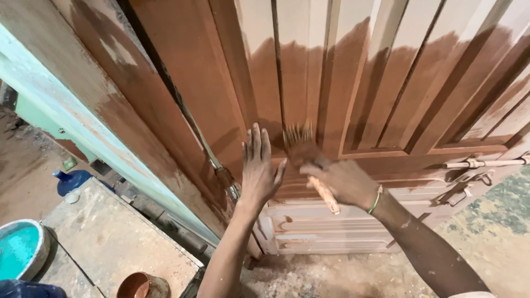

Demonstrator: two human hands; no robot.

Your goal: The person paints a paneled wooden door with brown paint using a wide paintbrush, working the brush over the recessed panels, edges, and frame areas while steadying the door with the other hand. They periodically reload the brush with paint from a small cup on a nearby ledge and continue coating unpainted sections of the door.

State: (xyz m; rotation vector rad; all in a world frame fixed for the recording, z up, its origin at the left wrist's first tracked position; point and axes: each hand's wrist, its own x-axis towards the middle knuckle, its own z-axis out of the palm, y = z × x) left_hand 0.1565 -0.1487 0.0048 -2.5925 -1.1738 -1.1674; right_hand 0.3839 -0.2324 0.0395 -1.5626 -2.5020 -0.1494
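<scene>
Paintbrush (309, 160) with a pale wooden handle sits in the right hand (345, 182), whose fingers wrap closed around the handle; its splayed, brown-loaded bristles press against the panelled wooden door (309, 72) near the middle of the view. The left hand (259, 168) lies flat on the door just beside the brush, fingers stretched wide and holding nothing. A green band circles the right wrist. Reddish-brown stain covers the door's left side and lower panel strips, while the upper strips and the moulded bottom section remain pale and bare. A metal latch bolt (480, 163) is fixed to the door at the right. Down left, a worn board (110, 237) lies on the floor, with a copper-coloured tin (141, 286) of stain at its near edge, a turquoise paint basin (19, 248) beside it, and a blue bottle (74, 179) further back.
</scene>
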